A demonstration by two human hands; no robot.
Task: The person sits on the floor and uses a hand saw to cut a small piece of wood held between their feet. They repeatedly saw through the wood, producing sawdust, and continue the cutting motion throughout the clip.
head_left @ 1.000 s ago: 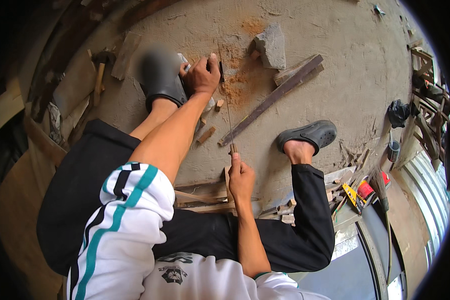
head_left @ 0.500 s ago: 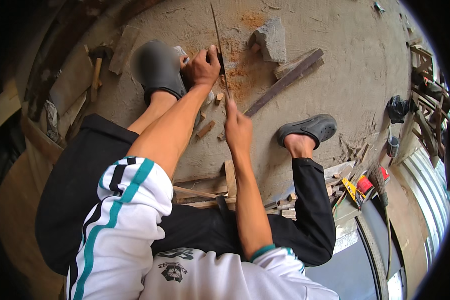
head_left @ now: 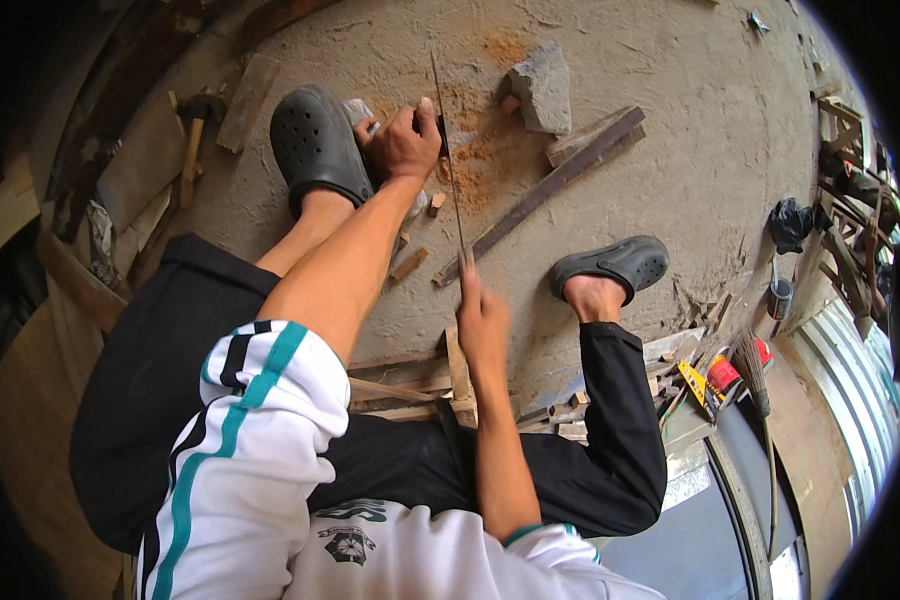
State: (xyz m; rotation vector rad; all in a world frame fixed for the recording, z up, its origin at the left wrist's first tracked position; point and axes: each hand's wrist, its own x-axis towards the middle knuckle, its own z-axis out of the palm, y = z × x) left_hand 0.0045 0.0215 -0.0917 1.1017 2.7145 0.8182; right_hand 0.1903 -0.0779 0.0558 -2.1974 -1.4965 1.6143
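My right hand (head_left: 483,325) is closed around the handle end of a handsaw, whose thin blade (head_left: 454,190) is seen nearly edge-on and points away from me. The blade runs close along the right side of my left hand (head_left: 406,145). That hand is closed, pressing down on a dark piece (head_left: 443,135) that looks like wood, mostly hidden under the fingers. Beside my left hand is my left foot in a dark grey clog (head_left: 315,140). Orange-brown sawdust (head_left: 475,155) lies on the ground right of the blade. Small wood offcuts (head_left: 408,264) lie between my arms.
A grey stone block (head_left: 543,90) sits beyond the sawdust. A long dark wooden strip (head_left: 560,190) rests over another board to the right. My other clog (head_left: 610,265) stands further right. Wood scraps, a broom (head_left: 755,375) and a red can (head_left: 725,375) are at lower right.
My right hand has drawn the saw back toward me, so the blade's far tip sits nearer. My left hand has stayed in nearly the same place on the dark piece.
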